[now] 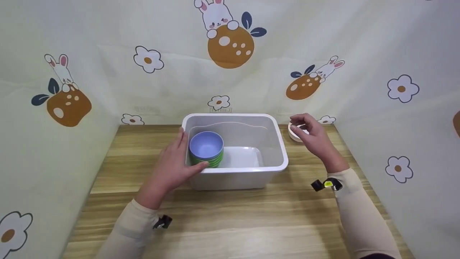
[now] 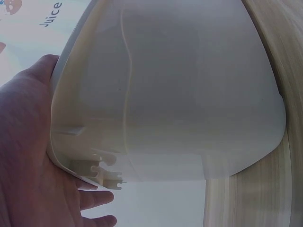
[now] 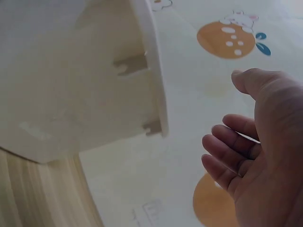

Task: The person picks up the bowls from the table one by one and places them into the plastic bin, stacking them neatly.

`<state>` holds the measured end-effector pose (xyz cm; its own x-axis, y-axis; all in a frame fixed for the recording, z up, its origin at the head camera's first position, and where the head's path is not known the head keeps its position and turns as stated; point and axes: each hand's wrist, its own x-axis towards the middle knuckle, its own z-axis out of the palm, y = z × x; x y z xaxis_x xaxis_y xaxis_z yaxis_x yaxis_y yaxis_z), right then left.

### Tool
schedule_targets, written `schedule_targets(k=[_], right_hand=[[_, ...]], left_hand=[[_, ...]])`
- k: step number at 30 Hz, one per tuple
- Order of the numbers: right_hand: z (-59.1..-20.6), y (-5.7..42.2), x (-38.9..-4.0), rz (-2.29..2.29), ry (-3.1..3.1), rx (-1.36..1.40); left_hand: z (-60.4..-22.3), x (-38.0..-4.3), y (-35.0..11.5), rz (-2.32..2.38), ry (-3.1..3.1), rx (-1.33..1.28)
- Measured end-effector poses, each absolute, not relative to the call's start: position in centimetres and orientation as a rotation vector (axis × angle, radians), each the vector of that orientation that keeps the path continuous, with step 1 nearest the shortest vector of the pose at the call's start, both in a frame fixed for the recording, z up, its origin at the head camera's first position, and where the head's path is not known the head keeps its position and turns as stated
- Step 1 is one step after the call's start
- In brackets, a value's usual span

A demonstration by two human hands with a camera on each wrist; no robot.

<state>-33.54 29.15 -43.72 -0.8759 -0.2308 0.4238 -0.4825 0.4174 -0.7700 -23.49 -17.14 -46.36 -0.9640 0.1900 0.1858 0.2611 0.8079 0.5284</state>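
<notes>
A white plastic bin (image 1: 233, 180) stands on the table. Inside, by its left wall, is a stack of bowls: a blue bowl (image 1: 206, 144) on top of several green bowls (image 1: 215, 162). My left hand (image 1: 170, 163) rests against the bin's front left corner, its thumb at the front rim and its fingers fairly straight along the left side. To the right of the bin, my right hand (image 1: 312, 138) hovers with bent fingers and holds nothing. Below and behind its fingertips lies a small white round object (image 1: 296, 137), partly hidden by the hand.
The wood-grain table (image 1: 233, 223) is enclosed at the back and both sides by pale sheeting (image 1: 172, 86) printed with rabbits, oranges and flowers. Small black devices sit on both wrists, over the light sleeves (image 1: 359, 212).
</notes>
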Motion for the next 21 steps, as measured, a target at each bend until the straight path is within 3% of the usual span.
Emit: schedule_targets(k=[21], right_hand=[[-49.9, 33.1, -35.3, 1.355, -2.478, 0.286]], left_hand=[[-46.4, -23.6, -17.2, -0.861, -2.865, -0.366]])
